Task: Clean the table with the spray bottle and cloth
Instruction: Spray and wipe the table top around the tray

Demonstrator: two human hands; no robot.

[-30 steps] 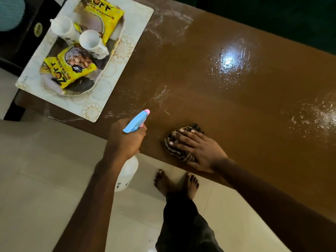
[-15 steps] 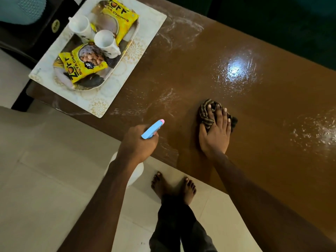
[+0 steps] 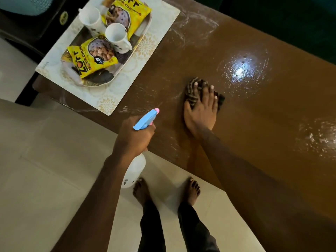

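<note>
Left hand: the left hand [image 3: 133,135] is gripping the spray bottle [image 3: 145,119] just below its head, fingers curled tight around it, right at the near edge of the table [image 3: 263,128].
Spray bottle: its blue head, tipped with a pink nozzle, is pointing out over the tabletop, while the white body is hanging below the table's edge, above the floor [image 3: 45,160].
Right hand: the right hand [image 3: 201,113] is pressing down on the cloth [image 3: 193,93], fingers straight and slightly spread, with the heel of the palm resting on the bare wood.
Cloth: the dark striped cloth is lying bunched under the fingers, on the tabletop to the right of the placemat [image 3: 160,24], and is showing beyond the fingertips.
Table: the glossy brown surface is glistening with wet streaks and droplets, and is reflecting a bright light [image 3: 240,71] just beyond the cloth.
Placemat: a pale patterned mat is lying at the table's left end, well apart from the cloth.
Tray: a tray [image 3: 111,80] is sitting on the mat, carrying two white cups [image 3: 116,36] and two yellow snack packets [image 3: 91,59].
Person: the person is standing barefoot on pale tiles, both feet [image 3: 191,190] close to the table's near edge.
</note>
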